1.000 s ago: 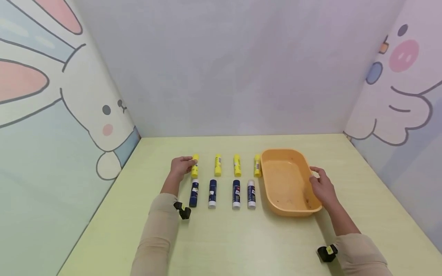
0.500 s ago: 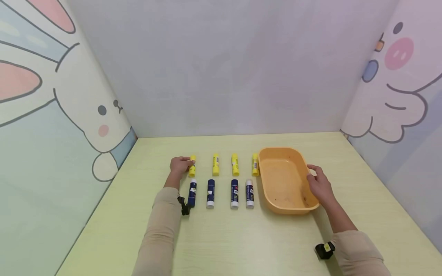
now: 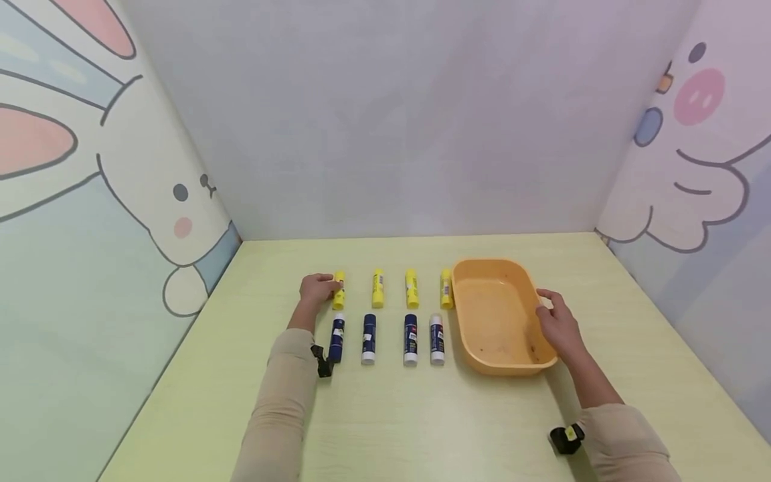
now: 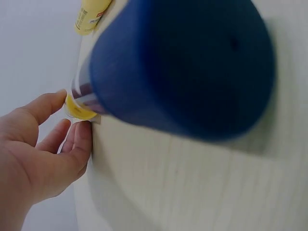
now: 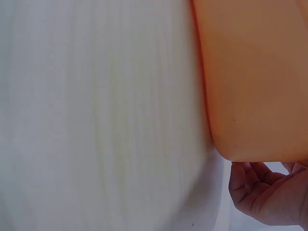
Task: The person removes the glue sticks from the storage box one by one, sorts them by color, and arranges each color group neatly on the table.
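Note:
My left hand [image 3: 318,288] is at the leftmost yellow glue stick [image 3: 339,290], pinching it between thumb and fingers. In the left wrist view, the thumb lies along one side of that yellow stick and the fingertips sit at the other. A dark blue glue stick [image 4: 178,67] looms large there and covers part of it. On the right, my right hand [image 3: 560,326] grips the side of an orange plastic tray [image 3: 502,369], thumb over the rim. In the right wrist view, the fingers are curled beneath the tray's edge.
More yellow glue sticks [image 3: 377,289] lie in a row across the pale table [image 3: 385,422]. Several blue-and-white glue sticks [image 3: 369,339] form a nearer row. The rightmost yellow stick [image 3: 446,289] is right beside the tray. Printed walls border the table.
My left forearm and its wrist camera have shifted slightly up and right, the hand staying at the same yellow glue stick. The right hand and tray hold their place.

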Demonstrator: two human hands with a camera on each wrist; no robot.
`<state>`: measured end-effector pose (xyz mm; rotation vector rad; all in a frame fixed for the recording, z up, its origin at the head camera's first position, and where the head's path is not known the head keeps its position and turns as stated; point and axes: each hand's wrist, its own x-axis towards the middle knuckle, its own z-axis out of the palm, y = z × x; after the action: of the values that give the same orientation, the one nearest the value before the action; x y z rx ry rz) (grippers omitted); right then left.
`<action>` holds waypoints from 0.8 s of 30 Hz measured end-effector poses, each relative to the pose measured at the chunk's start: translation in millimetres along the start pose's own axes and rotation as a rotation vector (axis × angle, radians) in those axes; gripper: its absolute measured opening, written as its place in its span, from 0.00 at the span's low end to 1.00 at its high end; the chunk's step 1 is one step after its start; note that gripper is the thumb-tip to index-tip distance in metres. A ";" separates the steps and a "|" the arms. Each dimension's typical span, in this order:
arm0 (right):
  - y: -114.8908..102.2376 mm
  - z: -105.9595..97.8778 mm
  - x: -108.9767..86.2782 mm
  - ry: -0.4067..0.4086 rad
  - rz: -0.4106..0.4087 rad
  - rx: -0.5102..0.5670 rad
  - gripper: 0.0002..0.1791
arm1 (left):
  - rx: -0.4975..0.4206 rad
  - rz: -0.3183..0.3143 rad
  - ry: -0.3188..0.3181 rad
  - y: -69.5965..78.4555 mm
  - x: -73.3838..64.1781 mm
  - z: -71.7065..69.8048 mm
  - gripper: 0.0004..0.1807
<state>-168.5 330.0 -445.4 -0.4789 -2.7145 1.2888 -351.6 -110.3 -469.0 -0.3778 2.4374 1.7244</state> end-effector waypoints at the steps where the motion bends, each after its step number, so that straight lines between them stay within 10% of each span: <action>1: 0.5 0.6 0.3 -0.004 0.000 0.000 0.27 | -0.003 -0.004 0.001 -0.7 -0.5 -0.3 0.21; 12: -0.1 -4.8 -0.1 -0.058 -0.040 -0.013 0.28 | 0.046 -0.017 -0.013 -7.6 0.5 -3.8 0.24; 20: -9.1 -27.8 -4.0 -0.077 -0.133 -0.020 0.31 | -0.035 0.078 -0.041 -6.6 -26.2 -30.9 0.28; 24: -3.3 -42.7 -9.2 -0.023 -0.249 -0.150 0.27 | 0.070 0.187 0.002 -11.6 -50.4 -47.2 0.28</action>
<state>-151.1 356.6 -415.2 -0.1307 -2.7918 1.0405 -298.3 -151.9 -451.1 -0.1472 2.6005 1.6999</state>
